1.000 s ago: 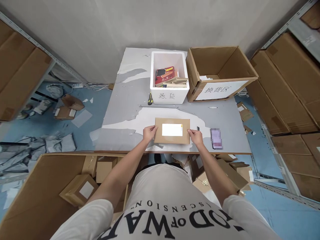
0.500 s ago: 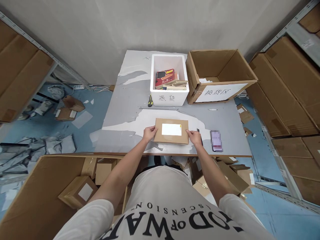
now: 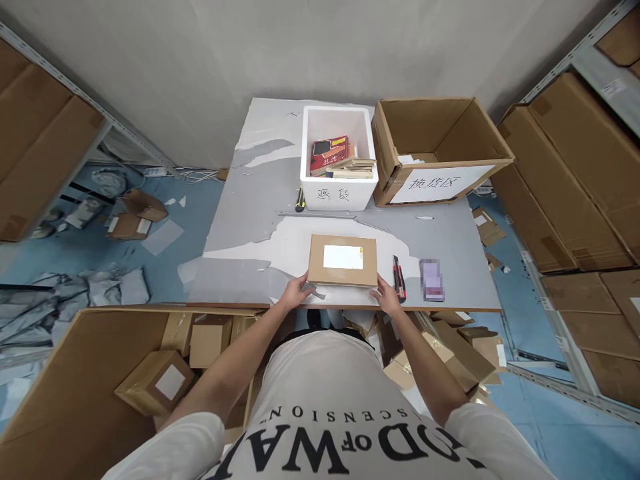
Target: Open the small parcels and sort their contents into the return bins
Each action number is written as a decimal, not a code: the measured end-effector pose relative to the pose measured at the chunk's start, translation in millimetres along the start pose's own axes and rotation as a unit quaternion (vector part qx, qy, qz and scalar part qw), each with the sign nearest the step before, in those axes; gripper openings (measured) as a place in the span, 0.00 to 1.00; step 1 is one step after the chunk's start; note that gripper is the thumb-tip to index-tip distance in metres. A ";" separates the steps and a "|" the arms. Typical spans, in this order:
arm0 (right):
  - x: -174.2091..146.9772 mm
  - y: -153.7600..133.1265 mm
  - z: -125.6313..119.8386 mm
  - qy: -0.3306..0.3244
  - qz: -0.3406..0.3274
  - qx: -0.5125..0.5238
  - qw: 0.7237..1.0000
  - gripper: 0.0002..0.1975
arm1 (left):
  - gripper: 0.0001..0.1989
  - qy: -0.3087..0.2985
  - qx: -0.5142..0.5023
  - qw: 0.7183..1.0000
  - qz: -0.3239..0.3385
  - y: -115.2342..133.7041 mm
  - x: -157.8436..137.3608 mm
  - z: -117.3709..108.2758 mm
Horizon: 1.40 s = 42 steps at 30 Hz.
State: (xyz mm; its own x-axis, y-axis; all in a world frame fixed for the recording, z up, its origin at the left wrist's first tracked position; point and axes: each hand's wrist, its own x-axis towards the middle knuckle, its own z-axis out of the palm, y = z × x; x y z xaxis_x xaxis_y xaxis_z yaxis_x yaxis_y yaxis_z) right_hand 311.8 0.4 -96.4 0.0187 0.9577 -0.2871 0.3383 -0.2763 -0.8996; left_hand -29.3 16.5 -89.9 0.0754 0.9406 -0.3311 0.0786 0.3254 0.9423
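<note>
A closed cardboard box [image 3: 343,277] with a white label [image 3: 343,257] lies flat on the table in front of me. My left hand [image 3: 295,292] grips its near left corner, fingers bent against the edge. At the near right corner my right hand [image 3: 387,296] holds the box the same way. Just right of that hand lies a red and black utility knife [image 3: 399,280]. A phone with a blurred purple screen [image 3: 431,280] is farther right.
Behind the box stand a white foam bin [image 3: 340,195] with several books and a large open carton [image 3: 450,185] with a handwritten sign. A yellow and black cutter [image 3: 300,200] lies beside the bin. Below the table's front edge, a big carton [image 3: 90,380] holds smaller boxes.
Both hands have slid from the box's sides toward me to its near corners. The utility knife, partly covered before, is now in full view. The box has stayed in place.
</note>
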 end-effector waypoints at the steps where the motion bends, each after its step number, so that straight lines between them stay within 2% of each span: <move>1: -0.8 1.1 6.0 -0.001 -0.001 0.019 1.000 0.36 | 0.34 -0.009 -0.004 1.000 0.005 -2.9 -1.1 3.3; 4: 0.2 -1.3 19.1 0.032 -0.004 0.046 0.998 0.32 | 0.30 0.003 0.014 1.000 0.005 -2.6 0.1 10.2; 7: -1.0 -8.0 20.0 0.033 -0.006 0.022 0.999 0.30 | 0.25 0.029 0.052 0.998 -0.010 8.3 -0.8 11.0; 11: -7.8 -24.2 5.8 0.020 -0.013 -0.049 0.998 0.27 | 0.20 0.042 0.100 0.994 -0.002 28.3 -11.4 5.3; 16: -8.9 -62.6 -17.0 0.067 -0.030 -0.145 0.987 0.24 | 0.19 0.064 0.206 0.975 0.054 58.6 -20.4 -3.9; 19: -2.4 -87.2 -24.5 0.089 -0.056 -0.176 0.979 0.25 | 0.20 0.113 0.246 0.960 0.072 79.1 -14.1 -4.5; 23: 11.9 -103.7 -25.2 0.096 -0.044 -0.217 0.970 0.26 | 0.20 0.152 0.286 0.945 0.040 98.6 2.8 -2.3; 28: 29.4 -98.5 -17.8 0.084 -0.005 -0.245 0.966 0.23 | 0.20 0.149 0.325 0.934 0.002 97.6 19.7 -2.1; 34: 30.2 -88.0 -13.4 0.099 0.001 -0.221 0.970 0.26 | 0.20 0.135 0.298 0.945 0.026 87.1 20.4 -3.6; 42: 22.4 -86.8 -8.7 0.125 0.013 -0.208 0.970 0.30 | 0.20 0.147 0.286 0.946 0.035 84.7 17.2 -1.3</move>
State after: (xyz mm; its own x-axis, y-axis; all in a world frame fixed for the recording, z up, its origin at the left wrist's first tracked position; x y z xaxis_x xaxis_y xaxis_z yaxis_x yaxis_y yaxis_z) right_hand 291.0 46.6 -21.9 0.2419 0.9547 -0.1731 0.6842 -0.2943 -0.6673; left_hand -22.7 60.4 -15.7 -0.1733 0.9717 -0.1607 0.6144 0.2342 0.7534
